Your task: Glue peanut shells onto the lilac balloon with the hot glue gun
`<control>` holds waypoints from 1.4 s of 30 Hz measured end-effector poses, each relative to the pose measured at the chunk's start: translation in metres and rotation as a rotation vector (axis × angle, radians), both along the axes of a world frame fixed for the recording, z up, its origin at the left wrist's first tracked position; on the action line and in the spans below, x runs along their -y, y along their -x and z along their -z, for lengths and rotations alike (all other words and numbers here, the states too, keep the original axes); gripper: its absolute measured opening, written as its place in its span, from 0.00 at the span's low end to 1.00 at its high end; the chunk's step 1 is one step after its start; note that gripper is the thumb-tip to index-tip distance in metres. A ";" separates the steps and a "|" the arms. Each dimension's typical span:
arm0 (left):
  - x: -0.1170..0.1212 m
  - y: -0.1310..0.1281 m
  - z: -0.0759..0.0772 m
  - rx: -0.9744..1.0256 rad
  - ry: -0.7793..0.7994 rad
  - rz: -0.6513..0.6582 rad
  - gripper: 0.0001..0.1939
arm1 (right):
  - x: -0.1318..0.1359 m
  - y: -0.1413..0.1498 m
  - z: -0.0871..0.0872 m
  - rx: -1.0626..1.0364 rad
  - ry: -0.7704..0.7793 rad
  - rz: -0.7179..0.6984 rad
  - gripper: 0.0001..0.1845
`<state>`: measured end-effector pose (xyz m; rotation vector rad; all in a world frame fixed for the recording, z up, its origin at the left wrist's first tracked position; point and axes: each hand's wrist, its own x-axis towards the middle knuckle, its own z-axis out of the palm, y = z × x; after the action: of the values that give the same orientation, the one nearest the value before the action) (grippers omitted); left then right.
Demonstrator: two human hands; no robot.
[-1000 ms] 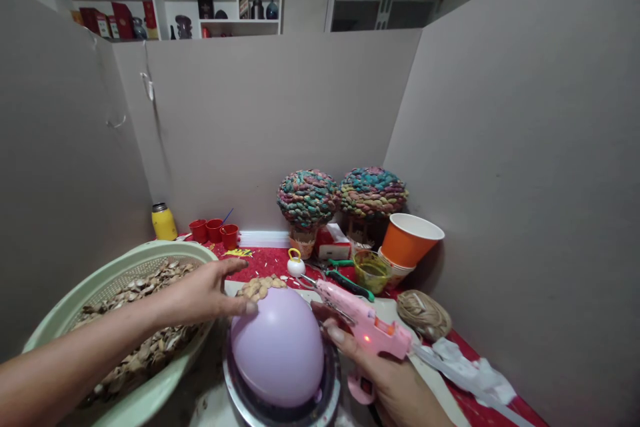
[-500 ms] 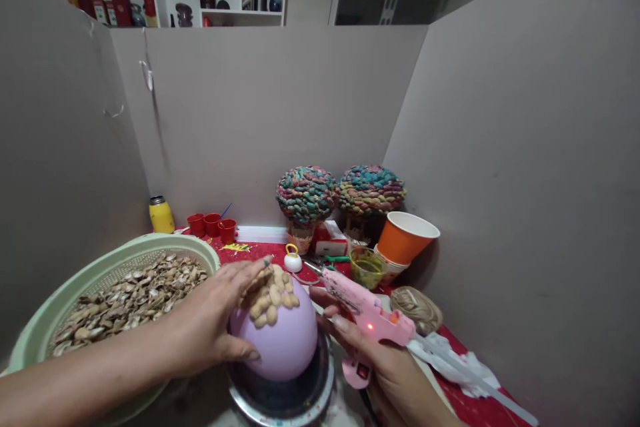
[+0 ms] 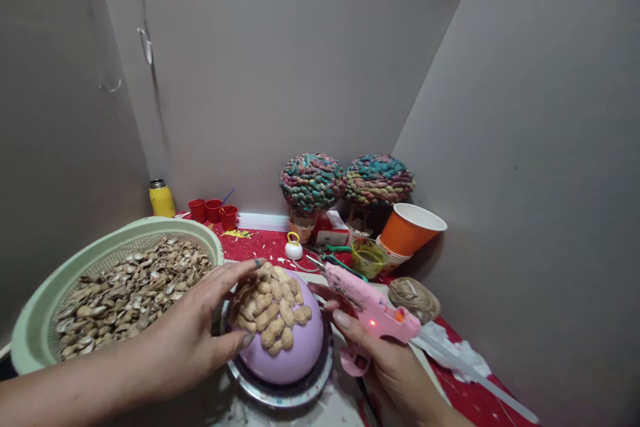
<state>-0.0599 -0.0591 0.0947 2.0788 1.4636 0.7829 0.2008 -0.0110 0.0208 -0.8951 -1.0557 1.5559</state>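
A purple balloon sits in a round metal bowl, with a patch of peanut shells stuck over its upper left part. My left hand grips the balloon from the left, thumb on the near side and fingers stretched over the far side beside the shells. In my right hand is a pink hot glue gun, its red light lit and its nozzle pointing up and left behind the balloon. A clear glue stick juts from its back. My right fingertips are close to the balloon's right side; contact is unclear.
A green basket of peanut shells stands left. Behind are red cups, a yellow bottle, two colourful shell-covered balls on stands, an orange paper tub and green-handled pliers. Twine lies right. Grey panels enclose the table.
The balloon has turned toward me, bringing the shell patch from its far edge onto its top and front. My left hand has shifted with it. The glue gun stays in my right hand.
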 end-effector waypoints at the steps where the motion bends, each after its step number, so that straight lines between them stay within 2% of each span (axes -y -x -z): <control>1: 0.000 0.000 0.001 0.023 -0.008 -0.014 0.33 | 0.000 0.001 -0.002 -0.017 -0.002 0.000 0.19; 6: 0.001 0.000 0.003 0.054 -0.088 -0.009 0.19 | 0.000 0.003 -0.002 0.003 -0.022 -0.005 0.18; 10: 0.004 -0.001 0.003 0.070 -0.091 0.017 0.14 | -0.001 -0.001 0.005 -0.011 -0.015 -0.025 0.19; 14: 0.006 -0.002 0.000 0.055 -0.083 0.050 0.03 | -0.003 -0.005 0.010 0.008 -0.035 -0.055 0.18; 21: 0.007 -0.002 0.002 0.005 -0.084 0.019 0.04 | 0.000 -0.002 0.006 -0.013 -0.021 -0.051 0.16; 27: 0.006 -0.001 0.004 -0.031 -0.097 0.028 0.05 | -0.002 -0.006 0.010 0.036 -0.070 -0.091 0.16; 35: 0.010 0.002 0.003 -0.137 -0.139 0.041 0.06 | 0.000 -0.005 0.011 0.023 -0.055 -0.082 0.16; 42: 0.013 0.001 0.001 -0.212 -0.224 0.023 0.05 | 0.003 -0.006 0.009 0.130 -0.119 -0.056 0.17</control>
<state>-0.0604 -0.0721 0.0934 2.4057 1.5167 0.7667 0.2071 -0.0136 0.0115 -0.9012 -1.2628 1.4796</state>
